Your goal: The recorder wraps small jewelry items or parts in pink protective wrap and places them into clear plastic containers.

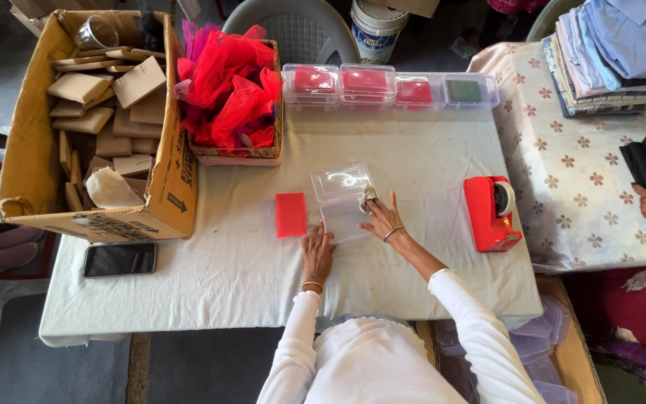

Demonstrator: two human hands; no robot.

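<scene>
Clear, glossy, hinged plastic box [342,200]

Ahead of our fingers the open clear box [342,200] blocks the way; red block [291,215] sits just left of our left hand [318,253]. Red tape dispenser [491,212] stands well right of our right hand [383,218], bare cloth between. Past the box, open cloth up to the row of lidded boxes [390,88].

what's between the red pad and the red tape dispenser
In the head view, the open clear plastic box lies between the red pad and the red tape dispenser, with the right hand on it.
</scene>
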